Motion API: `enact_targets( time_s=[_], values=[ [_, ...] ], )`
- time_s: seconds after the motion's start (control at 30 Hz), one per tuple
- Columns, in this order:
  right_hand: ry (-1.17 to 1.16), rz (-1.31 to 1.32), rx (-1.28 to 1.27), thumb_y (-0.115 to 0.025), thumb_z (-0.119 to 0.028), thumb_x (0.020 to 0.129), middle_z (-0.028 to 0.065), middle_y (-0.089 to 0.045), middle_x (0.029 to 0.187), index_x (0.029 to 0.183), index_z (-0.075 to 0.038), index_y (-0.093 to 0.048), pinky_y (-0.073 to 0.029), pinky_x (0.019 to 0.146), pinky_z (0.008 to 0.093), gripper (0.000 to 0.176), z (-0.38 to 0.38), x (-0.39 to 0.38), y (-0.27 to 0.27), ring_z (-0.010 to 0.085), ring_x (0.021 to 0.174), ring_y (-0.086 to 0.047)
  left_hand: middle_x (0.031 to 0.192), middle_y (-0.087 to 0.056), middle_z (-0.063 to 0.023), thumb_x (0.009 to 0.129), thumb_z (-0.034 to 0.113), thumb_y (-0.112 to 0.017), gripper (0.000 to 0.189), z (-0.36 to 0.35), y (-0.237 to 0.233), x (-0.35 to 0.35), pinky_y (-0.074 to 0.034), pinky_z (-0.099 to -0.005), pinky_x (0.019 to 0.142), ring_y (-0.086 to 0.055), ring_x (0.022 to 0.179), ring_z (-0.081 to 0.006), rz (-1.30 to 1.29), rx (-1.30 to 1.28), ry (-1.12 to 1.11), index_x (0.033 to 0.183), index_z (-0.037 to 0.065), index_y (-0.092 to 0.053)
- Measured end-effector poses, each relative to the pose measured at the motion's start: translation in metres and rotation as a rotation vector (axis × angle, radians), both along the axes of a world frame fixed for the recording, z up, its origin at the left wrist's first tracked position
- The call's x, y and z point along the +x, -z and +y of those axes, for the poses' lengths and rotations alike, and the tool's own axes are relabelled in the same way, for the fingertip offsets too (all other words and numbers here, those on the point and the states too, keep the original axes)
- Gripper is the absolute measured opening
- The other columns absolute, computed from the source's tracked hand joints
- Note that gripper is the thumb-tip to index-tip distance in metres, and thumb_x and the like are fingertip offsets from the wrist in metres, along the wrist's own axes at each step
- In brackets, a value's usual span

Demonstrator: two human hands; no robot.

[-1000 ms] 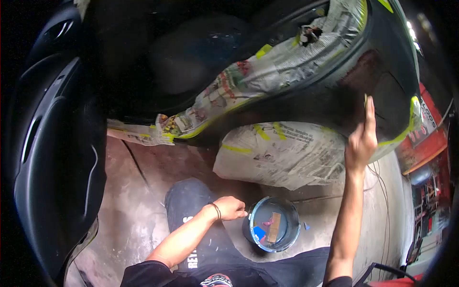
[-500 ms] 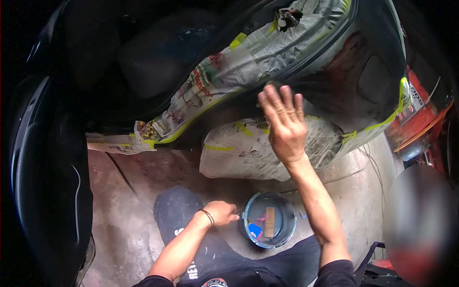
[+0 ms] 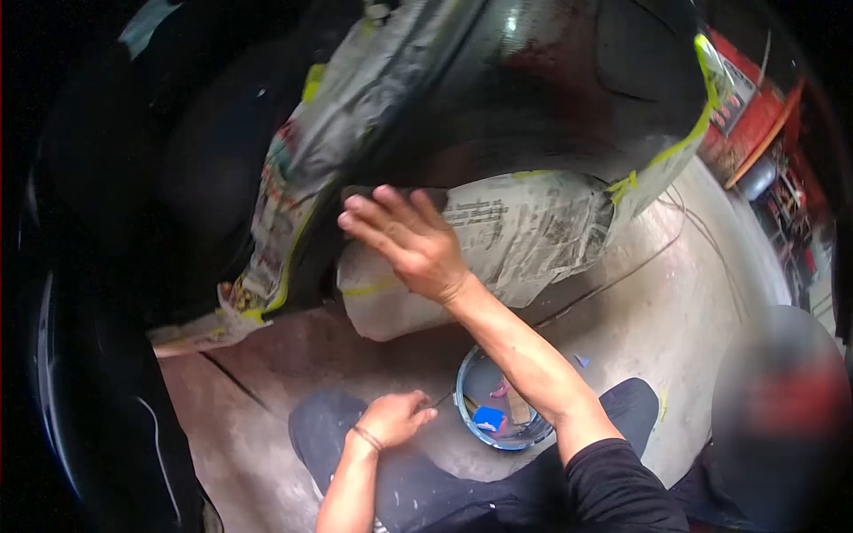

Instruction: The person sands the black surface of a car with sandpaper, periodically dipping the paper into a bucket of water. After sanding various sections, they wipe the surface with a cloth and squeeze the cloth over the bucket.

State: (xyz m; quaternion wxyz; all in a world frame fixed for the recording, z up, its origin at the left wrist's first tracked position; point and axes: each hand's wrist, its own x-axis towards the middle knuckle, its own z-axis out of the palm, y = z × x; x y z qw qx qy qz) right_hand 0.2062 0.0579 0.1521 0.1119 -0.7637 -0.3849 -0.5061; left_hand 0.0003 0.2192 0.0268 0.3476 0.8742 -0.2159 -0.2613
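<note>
My right hand (image 3: 413,249) lies flat, fingers stretched and slightly spread, over the lower edge of a dark car body panel (image 3: 533,107). A dark grey flat piece (image 3: 437,197) shows beside its fingers, perhaps a sanding sheet; most of it is hidden. Just under the hand is a wheel covered in newspaper (image 3: 524,231) and yellow tape. My left hand (image 3: 398,419) rests near my knee with loosely bent fingers, thumb and forefinger apart, holding nothing visible. Beside it stands a dark blue bucket (image 3: 460,404) containing a blue block (image 3: 488,418) and a tan block (image 3: 518,407).
Newspaper masking (image 3: 355,115) runs along the car's edge. A dark door (image 3: 98,400) stands at the left. Red equipment (image 3: 755,115) is at the right. A thin hose (image 3: 604,284) crosses the floor, and a small blue scrap (image 3: 582,361) lies near the bucket.
My right hand has moved left and slightly down over the panel, remaining flat. My view has shifted and turned. The left hand stays near the knee and bucket.
</note>
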Motion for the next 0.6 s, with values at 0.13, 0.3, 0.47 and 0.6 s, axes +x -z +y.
enact_targets(
  time_s=[0.13, 0.3, 0.47, 0.6],
  values=[
    [0.260, -0.035, 0.337, -0.050, 0.007, 0.102, 0.0124, -0.050, 0.169, 0.157, -0.013, -0.060, -0.019, 0.135, 0.0510, 0.059, -0.116, 0.022, -0.005, 0.0326, 0.163, -0.034, 0.112, -0.078, -0.0226, 0.105, 0.047, -0.065, 0.048, 0.013, -0.017, -0.027, -0.058, -0.0493, 0.094, -0.074, 0.108, -0.0432, 0.029, 0.095, -0.085, 0.132, 0.007, -0.070],
    [0.334, 0.018, 0.922, -0.041, 0.001, 0.108, 0.0141, -0.043, 0.173, 0.166, -0.010, -0.046, -0.017, 0.135, 0.0531, 0.059, -0.141, 0.027, -0.038, 0.0355, 0.164, -0.031, 0.112, -0.077, -0.0241, 0.106, 0.049, -0.064, 0.051, 0.020, -0.023, -0.049, -0.057, -0.0480, 0.096, -0.074, 0.109, -0.0433, 0.099, 0.129, -0.129, 0.136, 0.008, -0.069],
    [0.042, 0.094, 0.408, -0.051, -0.001, 0.099, 0.0058, -0.048, 0.171, 0.159, -0.018, -0.059, -0.009, 0.136, 0.0552, 0.063, -0.025, -0.007, -0.021, 0.0273, 0.165, -0.031, 0.114, -0.076, -0.0265, 0.104, 0.045, -0.065, 0.049, 0.002, -0.021, -0.028, -0.055, -0.0514, 0.101, -0.071, 0.115, -0.0454, 0.141, 0.184, -0.131, 0.133, 0.006, -0.069],
    [0.412, 0.019, 0.410, -0.047, 0.002, 0.103, 0.0056, -0.045, 0.173, 0.163, -0.016, -0.053, -0.012, 0.136, 0.0534, 0.063, -0.126, 0.008, -0.024, 0.0280, 0.164, -0.032, 0.113, -0.077, -0.0259, 0.104, 0.046, -0.064, 0.050, -0.002, -0.022, -0.018, -0.056, -0.0508, 0.100, -0.072, 0.113, -0.0444, 0.107, 0.203, -0.150, 0.134, 0.006, -0.070]
  ],
)
